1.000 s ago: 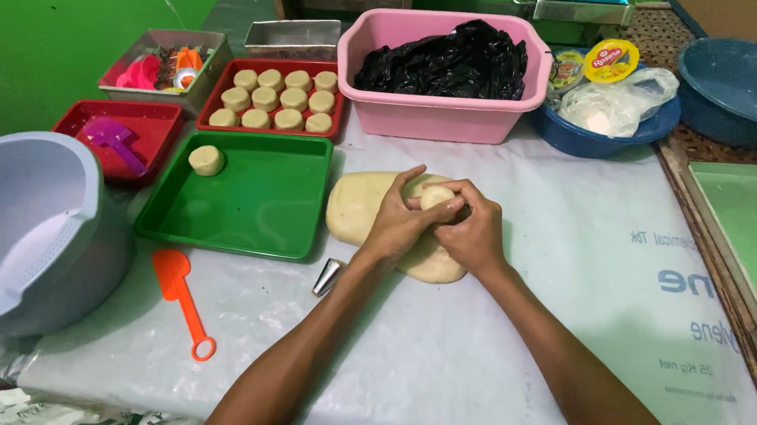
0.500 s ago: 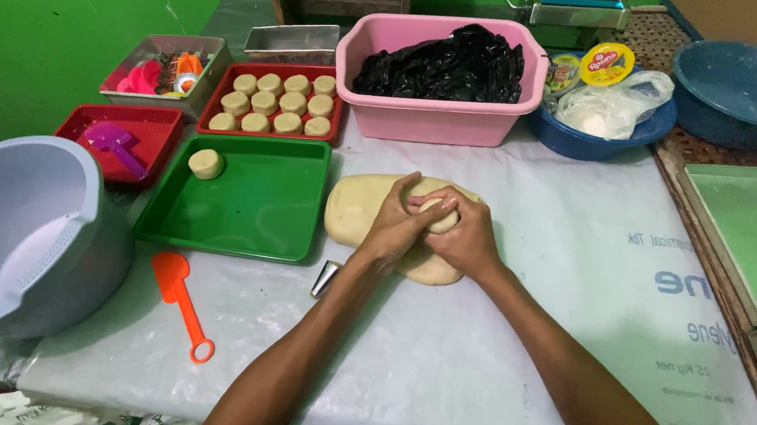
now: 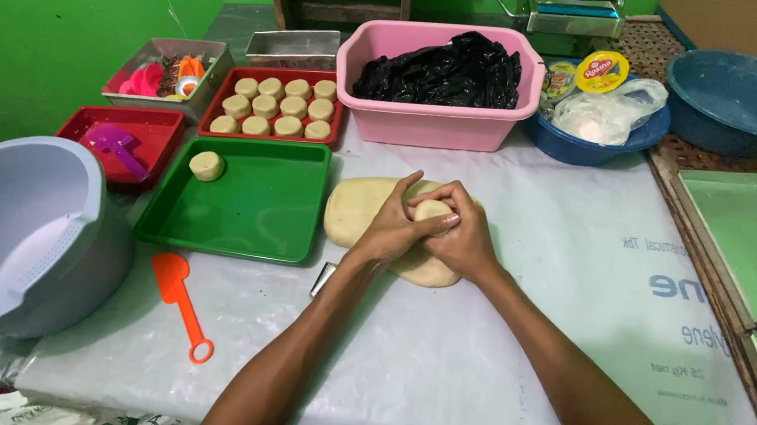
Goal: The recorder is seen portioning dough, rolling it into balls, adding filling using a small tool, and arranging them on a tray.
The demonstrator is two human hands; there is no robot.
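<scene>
Both hands, left hand (image 3: 392, 231) and right hand (image 3: 460, 235), grip clamped together on a dough ball (image 3: 434, 211); soft, pliable, best cupped gently all round.

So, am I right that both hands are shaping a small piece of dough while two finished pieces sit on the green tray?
Not quite: the head view shows only one piece on the green tray. The left hand and right hand do cup a small piece of dough.
</scene>
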